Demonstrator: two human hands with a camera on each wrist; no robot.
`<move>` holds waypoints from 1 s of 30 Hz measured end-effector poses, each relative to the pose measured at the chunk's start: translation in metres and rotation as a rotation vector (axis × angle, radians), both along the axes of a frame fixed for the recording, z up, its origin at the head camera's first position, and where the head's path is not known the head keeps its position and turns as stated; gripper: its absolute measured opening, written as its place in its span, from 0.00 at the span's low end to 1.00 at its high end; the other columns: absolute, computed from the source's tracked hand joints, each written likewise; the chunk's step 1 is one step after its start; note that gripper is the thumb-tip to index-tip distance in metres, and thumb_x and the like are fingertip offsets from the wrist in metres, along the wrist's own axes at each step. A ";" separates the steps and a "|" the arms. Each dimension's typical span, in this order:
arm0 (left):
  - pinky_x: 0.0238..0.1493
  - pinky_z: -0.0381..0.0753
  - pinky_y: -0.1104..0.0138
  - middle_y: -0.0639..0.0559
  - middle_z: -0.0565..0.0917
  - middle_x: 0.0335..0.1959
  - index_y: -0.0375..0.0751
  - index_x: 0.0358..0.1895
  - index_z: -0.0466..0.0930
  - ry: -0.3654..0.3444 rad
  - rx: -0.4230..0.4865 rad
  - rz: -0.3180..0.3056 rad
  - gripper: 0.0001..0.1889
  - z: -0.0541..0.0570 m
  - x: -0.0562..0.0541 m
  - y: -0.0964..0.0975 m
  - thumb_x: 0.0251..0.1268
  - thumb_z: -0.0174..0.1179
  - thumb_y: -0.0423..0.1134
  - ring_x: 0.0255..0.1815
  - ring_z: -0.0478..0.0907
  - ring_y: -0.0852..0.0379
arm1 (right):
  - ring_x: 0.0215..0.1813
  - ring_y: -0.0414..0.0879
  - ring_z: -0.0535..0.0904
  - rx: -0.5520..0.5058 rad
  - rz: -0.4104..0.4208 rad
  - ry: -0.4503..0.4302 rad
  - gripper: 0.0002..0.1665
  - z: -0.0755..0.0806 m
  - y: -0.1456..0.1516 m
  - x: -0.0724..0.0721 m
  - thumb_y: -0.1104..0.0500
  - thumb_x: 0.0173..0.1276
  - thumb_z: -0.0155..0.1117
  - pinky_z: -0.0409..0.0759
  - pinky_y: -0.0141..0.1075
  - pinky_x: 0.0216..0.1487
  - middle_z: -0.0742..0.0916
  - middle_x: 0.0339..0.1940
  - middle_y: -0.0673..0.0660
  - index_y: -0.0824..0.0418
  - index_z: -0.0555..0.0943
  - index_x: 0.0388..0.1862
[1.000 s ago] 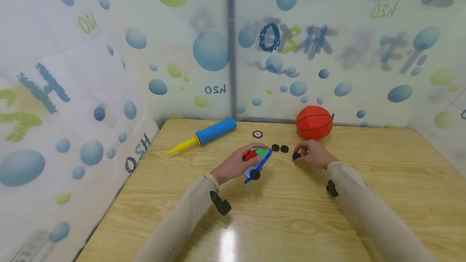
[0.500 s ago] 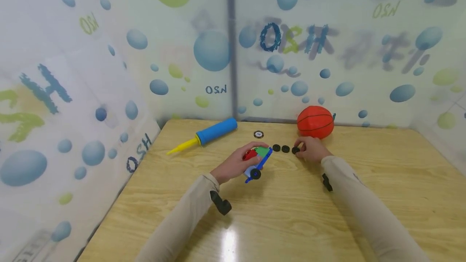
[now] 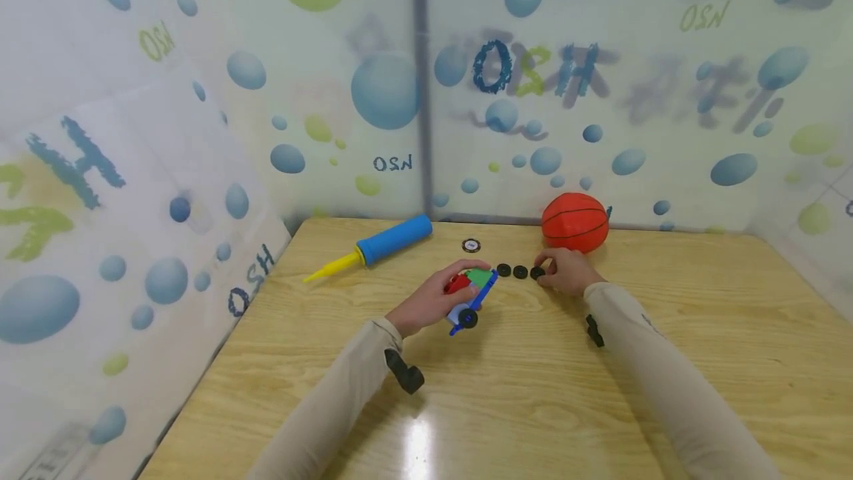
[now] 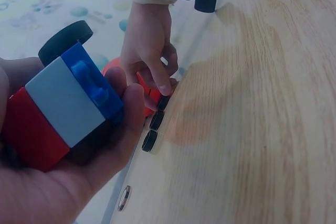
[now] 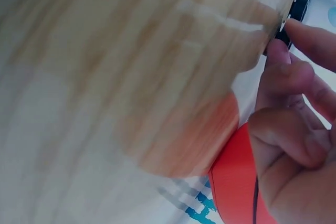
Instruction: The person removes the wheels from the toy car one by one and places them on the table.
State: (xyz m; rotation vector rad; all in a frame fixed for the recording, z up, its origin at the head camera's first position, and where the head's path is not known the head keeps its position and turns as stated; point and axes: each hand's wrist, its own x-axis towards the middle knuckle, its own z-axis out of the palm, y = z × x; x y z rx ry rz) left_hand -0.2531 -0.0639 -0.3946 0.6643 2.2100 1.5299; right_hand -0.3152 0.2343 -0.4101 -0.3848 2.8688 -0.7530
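My left hand [image 3: 426, 301] grips a toy car of building blocks [image 3: 478, 280], held above the table. Its blocks are red, green, white and blue, and a black wheel [image 3: 468, 318] sits at its lower end. In the left wrist view the car's white block [image 4: 65, 102] faces the camera, beside a blue studded piece [image 4: 92, 81]. Farther right, my right hand [image 3: 570, 272] pinches a small black wheel [image 3: 537, 273] at table level. That wheel is at the right end of a row with two others, the middle wheel [image 3: 520, 272] and the left wheel [image 3: 503, 270].
Behind my right hand lies a red ball with black lines [image 3: 575, 223]. A blue and yellow hand pump [image 3: 395, 241] lies at the back left. Between them is a round black-and-white disc [image 3: 471, 246]. A patterned curtain [image 3: 493, 161] borders the wooden table [image 3: 506, 406].
My right hand has moved the black wheel left and slightly back, to the end of the row of two. The left hand and the toy car have stayed nearly still.
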 end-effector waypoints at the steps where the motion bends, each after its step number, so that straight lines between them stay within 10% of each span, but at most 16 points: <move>1: 0.44 0.79 0.66 0.43 0.80 0.55 0.71 0.69 0.68 -0.001 0.002 0.001 0.21 0.000 0.000 0.000 0.78 0.52 0.45 0.47 0.81 0.54 | 0.32 0.46 0.77 0.004 0.005 -0.002 0.19 0.000 0.000 0.000 0.61 0.64 0.71 0.73 0.33 0.36 0.85 0.31 0.58 0.65 0.80 0.52; 20: 0.47 0.84 0.65 0.37 0.74 0.62 0.63 0.74 0.62 -0.106 0.184 0.125 0.24 -0.007 -0.006 0.004 0.80 0.49 0.46 0.50 0.81 0.52 | 0.28 0.55 0.79 -0.283 0.091 0.020 0.18 0.039 -0.021 0.046 0.58 0.70 0.66 0.76 0.35 0.31 0.84 0.34 0.63 0.64 0.80 0.56; 30: 0.46 0.84 0.65 0.37 0.73 0.62 0.66 0.72 0.64 -0.091 0.247 0.158 0.21 -0.006 -0.004 0.006 0.80 0.48 0.46 0.51 0.81 0.52 | 0.27 0.52 0.81 -0.474 0.330 -0.001 0.17 0.042 -0.047 0.069 0.59 0.71 0.66 0.82 0.40 0.31 0.85 0.35 0.63 0.57 0.80 0.58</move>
